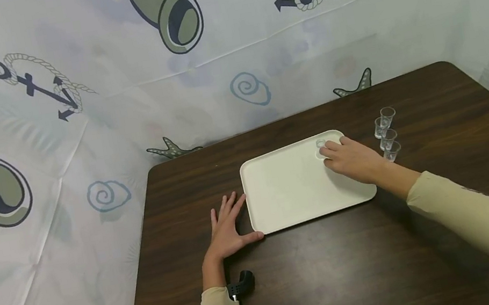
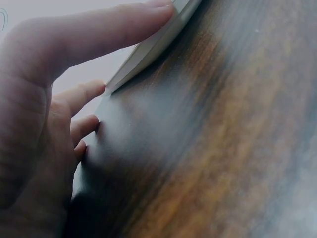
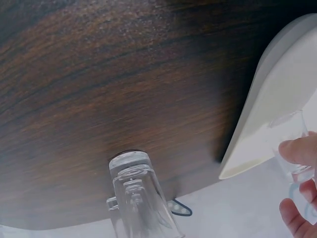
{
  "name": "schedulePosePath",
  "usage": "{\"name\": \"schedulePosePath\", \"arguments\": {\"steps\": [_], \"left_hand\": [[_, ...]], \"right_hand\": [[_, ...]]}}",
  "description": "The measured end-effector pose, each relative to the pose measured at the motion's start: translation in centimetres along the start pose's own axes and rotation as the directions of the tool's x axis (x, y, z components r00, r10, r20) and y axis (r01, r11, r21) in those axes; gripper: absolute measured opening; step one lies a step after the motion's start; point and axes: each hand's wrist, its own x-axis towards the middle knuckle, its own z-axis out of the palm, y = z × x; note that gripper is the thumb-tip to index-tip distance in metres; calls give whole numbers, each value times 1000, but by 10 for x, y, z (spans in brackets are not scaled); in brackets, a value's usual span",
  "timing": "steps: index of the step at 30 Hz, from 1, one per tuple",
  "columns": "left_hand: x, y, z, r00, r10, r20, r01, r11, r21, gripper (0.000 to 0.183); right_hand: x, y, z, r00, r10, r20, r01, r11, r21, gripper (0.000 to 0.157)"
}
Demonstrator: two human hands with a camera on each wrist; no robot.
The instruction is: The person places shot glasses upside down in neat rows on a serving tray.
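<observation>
A cream rectangular tray (image 1: 292,185) lies on the table. At its left side my left hand (image 1: 228,234) spreads its fingers, with the index fingertip and thumb at the rim. The left wrist view shows that thumb (image 2: 109,32) laid against the tray's edge (image 2: 148,52). My right hand (image 1: 354,159) reaches over the tray's far right corner and pinches a small clear shot glass (image 1: 320,143). Up close, thumb and fingers grip the glass (image 3: 287,126) just over the tray's surface.
Several more clear shot glasses (image 1: 388,139) stand in a row on the dark wooden table (image 1: 344,271), right of the tray and beside my right forearm. One glass (image 3: 138,193) looms large in the right wrist view. A patterned cloth (image 1: 194,90) hangs behind the table.
</observation>
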Motion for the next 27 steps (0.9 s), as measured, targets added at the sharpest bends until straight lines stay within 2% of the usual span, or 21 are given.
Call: {"name": "schedulePosePath", "arguments": {"steps": [15,27], "left_hand": [[-1,1,0,1000,-18,11,18,1000,-8,108],[2,1,1,1000,-6,8,6,1000,11,107]], "right_hand": [[2,-5,-1,1000,-4,12,4,1000,-1,18],[-5,-2,-8,998,51,-24,-47,989,143,35]]}}
